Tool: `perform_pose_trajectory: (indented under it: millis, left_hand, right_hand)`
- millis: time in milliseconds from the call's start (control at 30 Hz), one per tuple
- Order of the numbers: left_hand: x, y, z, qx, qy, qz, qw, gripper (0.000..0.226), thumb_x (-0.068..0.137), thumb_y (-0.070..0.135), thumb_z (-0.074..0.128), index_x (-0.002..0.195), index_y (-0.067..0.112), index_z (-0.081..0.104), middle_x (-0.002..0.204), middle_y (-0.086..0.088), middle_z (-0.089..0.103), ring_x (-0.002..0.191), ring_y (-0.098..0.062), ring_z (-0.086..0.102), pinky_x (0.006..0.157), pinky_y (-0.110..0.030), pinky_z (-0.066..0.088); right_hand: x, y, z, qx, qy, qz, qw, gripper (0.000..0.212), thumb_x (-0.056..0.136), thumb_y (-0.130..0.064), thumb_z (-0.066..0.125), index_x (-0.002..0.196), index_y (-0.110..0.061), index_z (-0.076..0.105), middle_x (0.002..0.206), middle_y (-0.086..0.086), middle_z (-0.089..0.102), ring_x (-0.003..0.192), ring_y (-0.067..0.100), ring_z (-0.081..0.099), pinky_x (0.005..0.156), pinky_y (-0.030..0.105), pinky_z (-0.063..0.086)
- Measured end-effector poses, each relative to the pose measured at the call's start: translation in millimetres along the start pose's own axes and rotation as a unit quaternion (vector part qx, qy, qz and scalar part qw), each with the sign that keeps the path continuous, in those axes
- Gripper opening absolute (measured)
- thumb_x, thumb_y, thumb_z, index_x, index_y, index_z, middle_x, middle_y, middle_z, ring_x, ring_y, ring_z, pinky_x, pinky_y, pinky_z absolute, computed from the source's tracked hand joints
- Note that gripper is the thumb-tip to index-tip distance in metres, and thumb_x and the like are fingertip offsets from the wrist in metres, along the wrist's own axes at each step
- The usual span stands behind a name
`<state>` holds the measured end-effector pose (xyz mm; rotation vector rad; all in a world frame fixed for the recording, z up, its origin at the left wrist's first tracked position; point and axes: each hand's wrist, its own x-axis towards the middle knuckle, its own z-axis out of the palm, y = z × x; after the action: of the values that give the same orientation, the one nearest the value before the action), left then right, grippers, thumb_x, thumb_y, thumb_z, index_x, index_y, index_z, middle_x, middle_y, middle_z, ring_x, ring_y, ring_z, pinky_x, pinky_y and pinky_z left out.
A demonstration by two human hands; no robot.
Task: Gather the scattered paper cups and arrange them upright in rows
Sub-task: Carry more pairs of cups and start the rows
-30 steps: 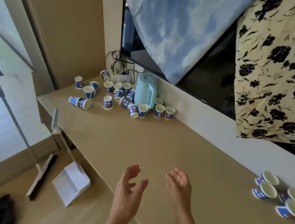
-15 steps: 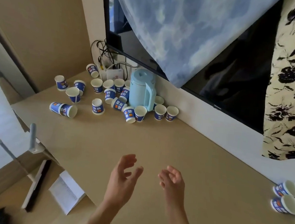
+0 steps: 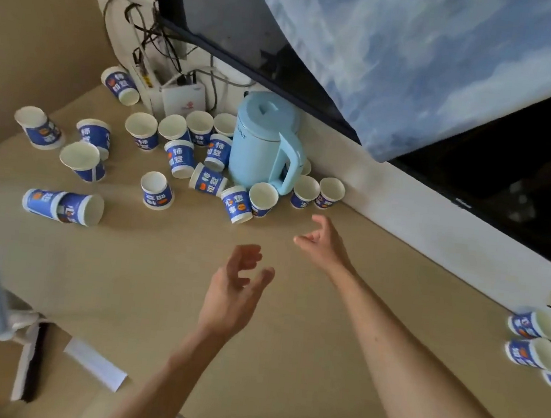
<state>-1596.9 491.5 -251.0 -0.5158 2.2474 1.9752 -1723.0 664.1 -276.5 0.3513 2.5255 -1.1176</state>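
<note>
Both hands empty, fingers loosely spread: right hand (image 3: 323,240) nearest the paper cups (image 3: 237,204) huddled around the kettle (image 3: 263,138). Light, crushable, probably — grip gently round the wall, below the rim.

Pale blue kettle (image 3: 265,142) upright on tan counter (image 3: 142,279), below dark TV (image 3: 499,158); white router (image 3: 183,98) beside cables (image 3: 139,31).

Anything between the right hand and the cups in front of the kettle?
Nothing visible. Only bare tabletop lies between the right hand and the nearest upright cup by the blue kettle. The left hand hangs lower, off that path.
</note>
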Motion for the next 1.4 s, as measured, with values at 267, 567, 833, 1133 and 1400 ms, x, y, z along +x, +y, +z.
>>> perform_pose_trajectory:
  millis: [267,567,833,1133,1400]
  left_hand:
    - [26,-26,-39,0.021,0.01,-0.033,0.999,0.025,0.092,0.028,0.07,0.116,0.028,0.063,0.111,0.015,0.067,0.107,0.001,0.062,0.086,-0.026,0.054]
    - [54,-28,-43,0.073,-0.011,-0.033,0.997,0.028,0.09,0.024,0.072,0.117,0.024,0.064,0.11,0.012,0.069,0.109,-0.004,0.062,0.091,-0.035,0.055]
    - [78,-22,-15,0.096,-0.054,-0.02,0.994,0.035,0.088,0.025,0.075,0.12,0.023,0.062,0.109,0.012,0.067,0.108,-0.008,0.063,0.085,-0.026,0.053]
    - [91,-22,32,0.148,-0.089,0.054,0.983,0.091,0.073,0.025,0.088,0.147,0.011,0.038,0.137,-0.003,0.053,0.125,-0.013,0.05,0.097,-0.017,0.037]
    - [99,-13,38,0.06,-0.068,0.069,0.993,0.06,0.072,0.037,0.089,0.12,0.019,0.058,0.104,0.007,0.07,0.093,-0.011,0.068,0.08,-0.033,0.056]
  right_hand:
    - [87,-15,16,-0.176,-0.028,0.014,0.984,0.081,0.089,-0.027,0.07,0.156,-0.023,0.025,0.133,0.006,0.06,0.123,0.029,0.058,0.1,0.039,0.049]
    - [128,-7,31,-0.361,0.093,-0.056,0.926,0.022,0.094,-0.016,0.06,0.116,-0.015,0.061,0.109,0.01,0.071,0.103,0.035,0.067,0.077,0.039,0.049]
    - [96,10,9,-0.226,0.167,-0.044,0.959,0.015,0.091,-0.021,0.063,0.102,-0.019,0.072,0.104,0.01,0.074,0.1,0.036,0.066,0.079,0.038,0.051]
    - [-4,18,-18,-0.056,0.061,-0.163,0.983,0.004,0.09,-0.02,0.073,0.087,-0.018,0.07,0.075,-0.012,0.07,0.07,0.006,0.065,0.062,0.012,0.042]
    - [-25,-1,-19,-0.026,-0.001,-0.21,0.977,0.007,0.088,-0.021,0.075,0.094,-0.019,0.072,0.073,-0.022,0.066,0.071,-0.001,0.06,0.062,0.007,0.037]
